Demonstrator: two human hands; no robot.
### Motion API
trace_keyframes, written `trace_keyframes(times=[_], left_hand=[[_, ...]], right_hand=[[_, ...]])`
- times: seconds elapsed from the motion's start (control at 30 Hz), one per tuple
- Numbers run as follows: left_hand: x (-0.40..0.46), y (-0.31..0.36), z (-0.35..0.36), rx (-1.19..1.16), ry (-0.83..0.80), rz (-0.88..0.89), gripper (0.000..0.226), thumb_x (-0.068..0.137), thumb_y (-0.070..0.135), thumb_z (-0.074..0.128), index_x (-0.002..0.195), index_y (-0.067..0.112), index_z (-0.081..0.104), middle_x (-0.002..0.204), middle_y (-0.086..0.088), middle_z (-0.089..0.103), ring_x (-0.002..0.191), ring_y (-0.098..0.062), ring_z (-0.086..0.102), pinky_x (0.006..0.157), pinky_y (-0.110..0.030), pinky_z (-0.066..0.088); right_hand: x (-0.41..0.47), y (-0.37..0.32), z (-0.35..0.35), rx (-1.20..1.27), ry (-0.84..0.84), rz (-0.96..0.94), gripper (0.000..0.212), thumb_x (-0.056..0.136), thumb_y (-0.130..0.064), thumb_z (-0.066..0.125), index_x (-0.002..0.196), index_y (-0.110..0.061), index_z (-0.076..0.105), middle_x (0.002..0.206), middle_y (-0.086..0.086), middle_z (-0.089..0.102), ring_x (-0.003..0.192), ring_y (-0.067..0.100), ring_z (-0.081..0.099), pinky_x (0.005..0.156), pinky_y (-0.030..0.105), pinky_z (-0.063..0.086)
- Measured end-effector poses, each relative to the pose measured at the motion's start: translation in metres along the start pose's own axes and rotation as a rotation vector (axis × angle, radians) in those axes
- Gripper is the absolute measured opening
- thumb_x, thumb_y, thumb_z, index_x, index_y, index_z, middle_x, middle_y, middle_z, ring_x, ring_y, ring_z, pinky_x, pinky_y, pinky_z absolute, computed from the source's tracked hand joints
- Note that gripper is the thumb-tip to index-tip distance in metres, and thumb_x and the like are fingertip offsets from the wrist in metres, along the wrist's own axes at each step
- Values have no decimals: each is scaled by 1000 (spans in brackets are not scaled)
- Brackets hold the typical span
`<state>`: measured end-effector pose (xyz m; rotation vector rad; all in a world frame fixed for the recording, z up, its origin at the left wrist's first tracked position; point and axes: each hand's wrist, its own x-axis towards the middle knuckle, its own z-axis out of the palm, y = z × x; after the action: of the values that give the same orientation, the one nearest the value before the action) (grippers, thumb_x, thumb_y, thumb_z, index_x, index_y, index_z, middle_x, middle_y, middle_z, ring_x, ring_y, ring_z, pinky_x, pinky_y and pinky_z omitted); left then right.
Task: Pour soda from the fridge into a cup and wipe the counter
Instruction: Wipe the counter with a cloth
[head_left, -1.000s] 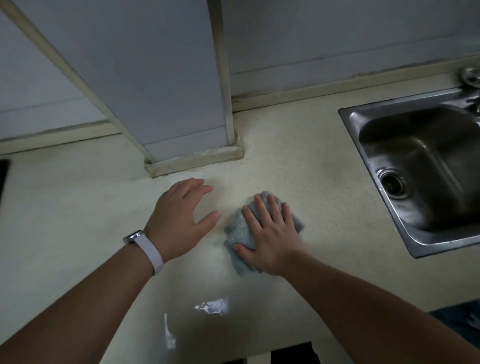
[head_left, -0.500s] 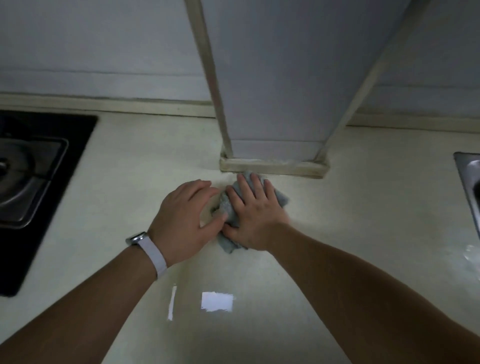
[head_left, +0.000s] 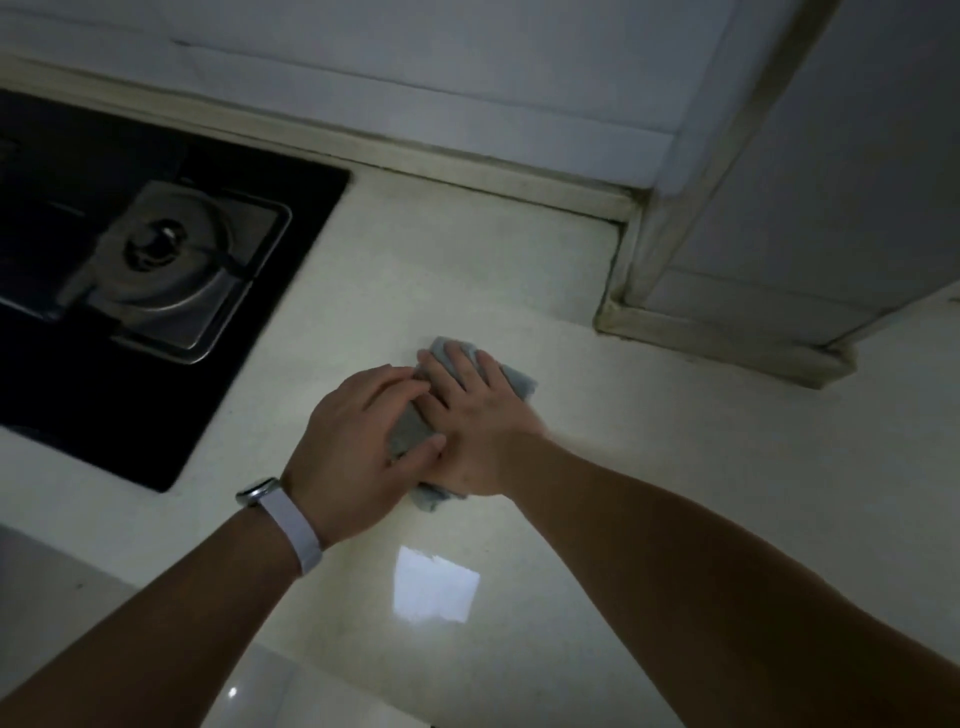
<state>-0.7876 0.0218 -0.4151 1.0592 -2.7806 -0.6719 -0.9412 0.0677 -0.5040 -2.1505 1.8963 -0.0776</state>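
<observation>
A grey cloth lies flat on the pale counter, mostly covered by both hands. My right hand presses down on the cloth with straight, spread fingers. My left hand, with a white watch band at the wrist, lies beside it, its fingertips and thumb resting on the cloth's left part. No soda or cup is in view.
A black gas hob with a metal burner is set into the counter at the left. A boxed wall column stands on the counter at the back right. A bright window reflection lies on the counter near me.
Both hands and the cloth have slid left along the counter, away from the sink and past the column toward the hob. My left hand came onto the cloth's edge.
</observation>
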Motion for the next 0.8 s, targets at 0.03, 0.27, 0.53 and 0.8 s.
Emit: trace_keyframes(times=[0.03,0.27,0.53,0.8], left_hand=[[-4,-7,-3,-9,11,-23,53,84,53,52,123,18,61,129,0,58,118,-11,48,100,-23,32],[-30,-15,-9,-56,17,-78,57,81,53,49,122,16,62,130,-3,58,120,-18,50,100,-28,33],[-15,44,14,-107,-26,3,55,84,46,56,127,12,60,136,-7,55,128,-26,47,108,-43,39],[6,123,41,-75,-85,161,66,83,58,44,126,11,61,134,-9,57,125,-28,50,104,-41,39]], right_hand=[[4,-11,2,13,-3,-25,89,79,-80,20,151,-30,5,162,8,4,147,31,-8,116,54,-1],[-24,-46,14,-1,42,-134,88,86,-76,29,154,-26,6,162,6,9,148,30,1,118,51,4],[-130,-25,18,5,-10,-81,77,89,-71,34,151,-26,23,157,4,23,146,31,13,118,51,8],[-251,39,0,13,-109,297,78,88,-76,6,153,-34,1,162,-1,-8,146,23,-20,118,49,-7]])
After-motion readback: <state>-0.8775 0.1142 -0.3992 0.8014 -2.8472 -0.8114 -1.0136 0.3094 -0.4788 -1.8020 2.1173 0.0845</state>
